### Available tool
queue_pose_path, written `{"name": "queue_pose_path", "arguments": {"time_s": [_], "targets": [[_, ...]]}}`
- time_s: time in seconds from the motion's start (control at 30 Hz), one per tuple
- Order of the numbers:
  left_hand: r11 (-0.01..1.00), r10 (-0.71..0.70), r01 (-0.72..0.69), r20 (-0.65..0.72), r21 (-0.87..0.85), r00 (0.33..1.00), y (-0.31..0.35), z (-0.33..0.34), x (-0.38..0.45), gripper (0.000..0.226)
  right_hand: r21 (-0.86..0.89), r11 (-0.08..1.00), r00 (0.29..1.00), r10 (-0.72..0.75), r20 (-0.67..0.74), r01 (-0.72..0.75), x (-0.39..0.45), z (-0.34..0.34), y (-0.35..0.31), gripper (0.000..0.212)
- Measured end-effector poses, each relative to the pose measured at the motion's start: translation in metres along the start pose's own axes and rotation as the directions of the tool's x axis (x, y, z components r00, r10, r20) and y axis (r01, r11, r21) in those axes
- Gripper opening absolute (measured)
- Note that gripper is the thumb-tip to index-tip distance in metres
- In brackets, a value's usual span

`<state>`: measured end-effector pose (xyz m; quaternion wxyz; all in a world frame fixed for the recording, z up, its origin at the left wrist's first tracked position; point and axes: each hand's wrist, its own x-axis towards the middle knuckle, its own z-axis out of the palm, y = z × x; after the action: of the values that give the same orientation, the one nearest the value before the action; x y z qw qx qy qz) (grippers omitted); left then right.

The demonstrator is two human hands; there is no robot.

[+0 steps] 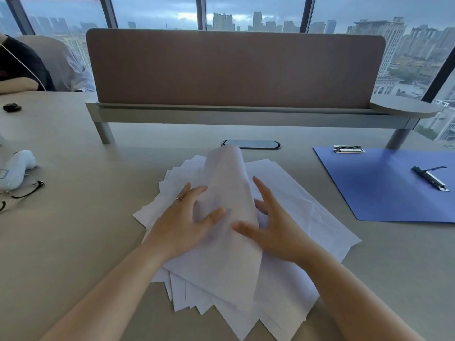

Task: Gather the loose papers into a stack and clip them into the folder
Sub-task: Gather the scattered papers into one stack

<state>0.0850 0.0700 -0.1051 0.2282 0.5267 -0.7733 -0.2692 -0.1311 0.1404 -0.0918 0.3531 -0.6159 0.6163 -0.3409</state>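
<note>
Early stage, by the look of it. At 9 o'clock, glasses [22, 190]. Centre: loose papers [290, 190] fanned, corners askew, one sheet curled up; left hand [183, 219] and right hand [270, 228] spread, pressing its sides. At 3 o'clock, folder [384, 188] open, clip [429, 178] empty. Bare counter [103, 230] between for squaring and sliding.

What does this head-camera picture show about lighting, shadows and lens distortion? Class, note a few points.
Head view: soft, dim daylight comes through the windows behind the divider panel; shadows under the left hand, right hand and raised sheet are faint; wide-angle bending curves the desk edges and window frames; the blue folder shows no harsh glare.
</note>
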Motion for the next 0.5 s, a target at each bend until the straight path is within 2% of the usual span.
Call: {"name": "queue_pose_path", "arguments": {"time_s": [0.07, 0.1, 0.23, 0.3, 0.37, 0.4, 0.5], "targets": [[0.999, 0.005, -0.005, -0.009, -0.051, 1.0, 0.002, 0.002, 0.0, 0.088, 0.228, 0.973, 0.998, -0.023, -0.055, 0.035, -0.002, 0.001, -0.001, 0.105], [0.997, 0.008, -0.009, -0.021, -0.078, 1.0, 0.002, 0.002, 0.0, 0.087, 0.279, 0.959, 0.995, -0.024, -0.098, 0.051, -0.003, 0.001, -0.002, 0.105], [0.977, -0.025, 0.001, -0.107, -0.215, 0.994, 0.001, -0.001, 0.003, 0.088, 0.231, 0.97, 0.971, -0.026, -0.237, 0.082, -0.002, -0.003, -0.001, 0.105], [0.947, -0.084, 0.035, -0.14, -0.319, 0.987, -0.001, -0.004, 0.005, 0.087, 0.102, 0.986, 0.962, -0.104, -0.251, 0.133, -0.004, -0.011, -0.001, 0.103], [0.881, -0.17, 0.089, -0.136, -0.465, 0.976, -0.002, -0.007, 0.008, 0.088, -0.028, 0.986, 0.962, -0.169, -0.213, 0.167, -0.006, -0.019, 0.0, 0.103], [0.834, -0.212, 0.121, -0.112, -0.538, 0.971, -0.002, -0.009, 0.009, 0.09, -0.04, 0.983, 0.964, -0.184, -0.19, 0.18, -0.008, -0.023, 0.0, 0.103], [0.665, -0.292, 0.202, -0.001, -0.719, 0.956, -0.002, -0.016, 0.011, 0.1, 0.12, 0.971, 0.963, -0.18, -0.201, 0.206, -0.01, -0.03, -0.002, 0.097]]}}
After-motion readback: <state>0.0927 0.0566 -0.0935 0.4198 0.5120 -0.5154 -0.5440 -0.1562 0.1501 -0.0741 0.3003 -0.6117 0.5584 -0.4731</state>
